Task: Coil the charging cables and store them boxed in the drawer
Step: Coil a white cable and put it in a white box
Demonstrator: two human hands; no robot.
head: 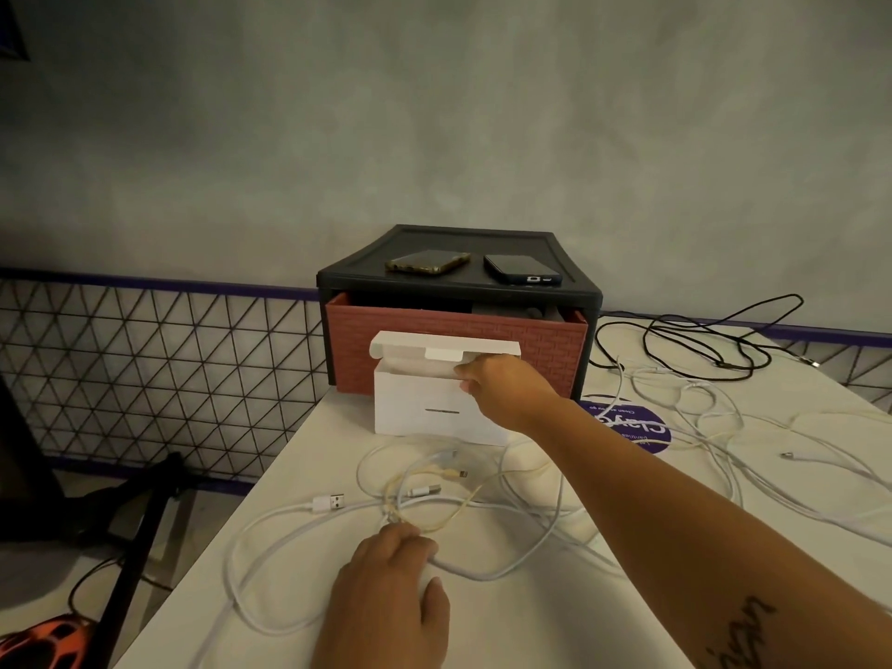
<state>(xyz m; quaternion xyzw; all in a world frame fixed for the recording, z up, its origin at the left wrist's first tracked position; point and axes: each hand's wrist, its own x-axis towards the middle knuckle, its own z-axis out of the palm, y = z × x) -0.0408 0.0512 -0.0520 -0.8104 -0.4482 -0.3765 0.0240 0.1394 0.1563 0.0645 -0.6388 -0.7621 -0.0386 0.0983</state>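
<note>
Several white cables (475,575) sprawl over the worktop (507,634), none coiled yet. At the far left, off the worktop, an orange helmet (43,639) lies on the floor below a wire mesh fence (145,359). Moving right, a USB plug (330,502) ends one strand. Just beyond it the left hand (386,601) lies palm down on the near tangle, where white strands cross a yellowish cable (434,471). Its fingertips cover the crossing, so I cannot tell whether the grip pinches a strand or only presses it flat.

Behind the tangle stands the white box (425,412), flap raised, close against the red drawer (545,340). The drawer sits partly out of its dark cabinet (434,284), which carries a gold-cased phone (427,261) and a dark phone (521,268). The right hand (502,386) reaches to the box's upper right corner, its grip curled over the front rim under the flap. Further right lie a purple sticker (642,434), more of the white cables, and a black cable (724,365) at the far right.

The box looks light and is held at one corner only, so a tug could tip it or skid it into the drawer front. Lifting one strand from the crossing would likely drag its neighbours, tightening the knot or pulling the USB plug off the left edge. The right forearm passes over loose loops and could sweep them.
</note>
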